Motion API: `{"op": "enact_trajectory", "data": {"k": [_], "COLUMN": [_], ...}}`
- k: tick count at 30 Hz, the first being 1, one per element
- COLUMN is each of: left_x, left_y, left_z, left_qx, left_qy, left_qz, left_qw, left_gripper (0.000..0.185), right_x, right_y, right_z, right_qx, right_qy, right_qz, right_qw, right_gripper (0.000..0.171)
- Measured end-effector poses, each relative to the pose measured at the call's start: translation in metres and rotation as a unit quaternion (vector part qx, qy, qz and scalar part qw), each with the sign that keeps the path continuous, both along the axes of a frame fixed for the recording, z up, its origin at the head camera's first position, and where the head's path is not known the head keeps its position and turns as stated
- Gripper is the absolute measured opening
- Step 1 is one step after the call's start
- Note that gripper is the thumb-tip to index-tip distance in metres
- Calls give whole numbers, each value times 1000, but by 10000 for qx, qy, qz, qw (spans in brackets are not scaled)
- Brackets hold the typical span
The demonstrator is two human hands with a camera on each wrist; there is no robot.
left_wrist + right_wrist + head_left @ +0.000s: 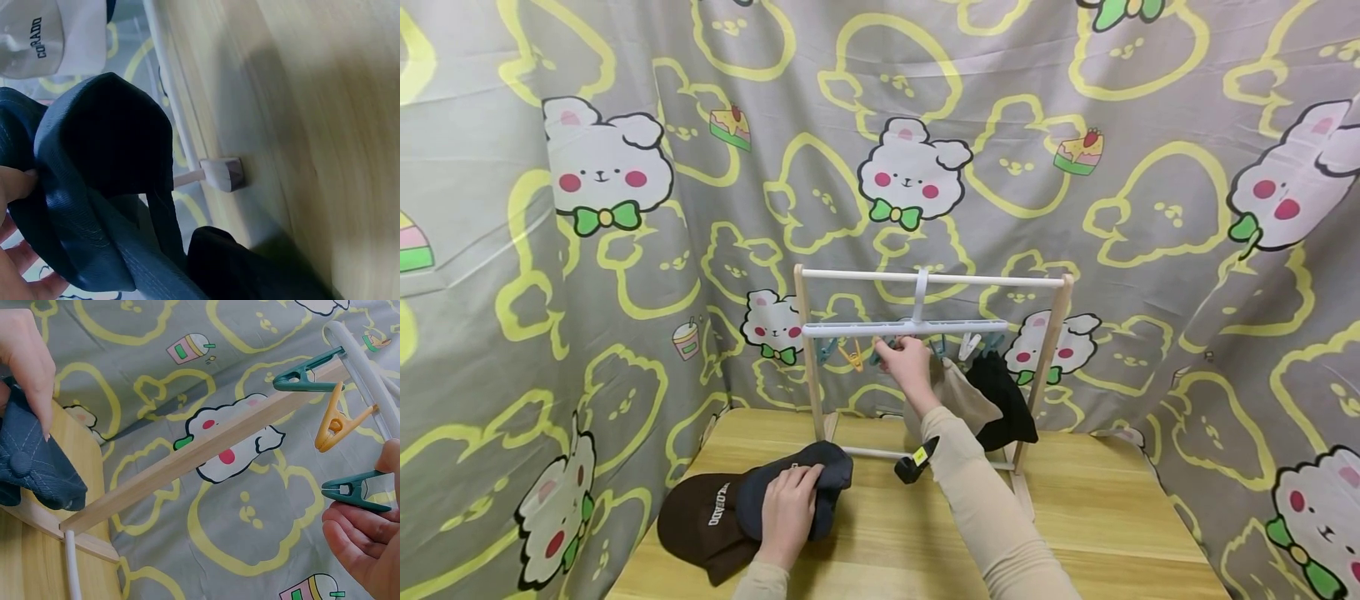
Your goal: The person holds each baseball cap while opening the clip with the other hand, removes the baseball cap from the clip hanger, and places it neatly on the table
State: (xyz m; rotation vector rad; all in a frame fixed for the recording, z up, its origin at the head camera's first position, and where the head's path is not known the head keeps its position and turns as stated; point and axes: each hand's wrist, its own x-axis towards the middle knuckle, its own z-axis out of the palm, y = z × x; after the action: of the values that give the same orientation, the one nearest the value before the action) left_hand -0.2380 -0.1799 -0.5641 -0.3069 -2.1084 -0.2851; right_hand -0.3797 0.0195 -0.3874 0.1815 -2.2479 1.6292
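Observation:
My left hand grips a navy baseball cap, holding it low over the left of the table. In the left wrist view the cap's dark hollow inside faces the camera, with fingers and thumb at its edge. My right hand is raised to the hanger bar. Thumb and fingers pinch a dark green clothespin, clearly seen in the right wrist view. Beside it hang a yellow clothespin and another green clothespin. A brown cap lies left of the navy one.
The pale blue hanger hooks over the white top rail of a wooden stand. A beige cap and a black cap hang at its right side, near a white clothespin. Behind the table is a patterned curtain.

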Motion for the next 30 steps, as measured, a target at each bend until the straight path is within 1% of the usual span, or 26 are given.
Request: {"op": "enact_trajectory", "data": {"k": [3, 7, 10, 17, 23, 30], "left_x": [1, 3, 5, 8, 9, 11], "left_y": [-1, -2, -3, -4, -5, -5], "left_z": [-2, -6, -9, -16, -19, -22], "left_qx": [-3, -8, -16, -31, -84, -132], "left_qy": [48, 50, -27, -260, -304, -519], "left_qz": [16, 31, 44, 55, 46, 76], "left_qw": [10000, 10000, 10000, 9996, 9995, 9985], "left_gripper": [32, 32, 34, 38, 38, 36], "right_x": [0, -1, -1, -2, -2, -1], "right_y": [1, 1, 0, 0, 0, 1], "right_z": [0, 0, 0, -1, -1, -1], "right_qx": [-50, 27, 74, 41, 99, 112], "right_qy": [-21, 26, 40, 38, 27, -29], "right_qz": [29, -30, -81, -28, -88, -63], "right_qw": [10000, 10000, 9999, 10000, 9999, 9999], "right_gripper": [49, 48, 46, 46, 45, 44]}}
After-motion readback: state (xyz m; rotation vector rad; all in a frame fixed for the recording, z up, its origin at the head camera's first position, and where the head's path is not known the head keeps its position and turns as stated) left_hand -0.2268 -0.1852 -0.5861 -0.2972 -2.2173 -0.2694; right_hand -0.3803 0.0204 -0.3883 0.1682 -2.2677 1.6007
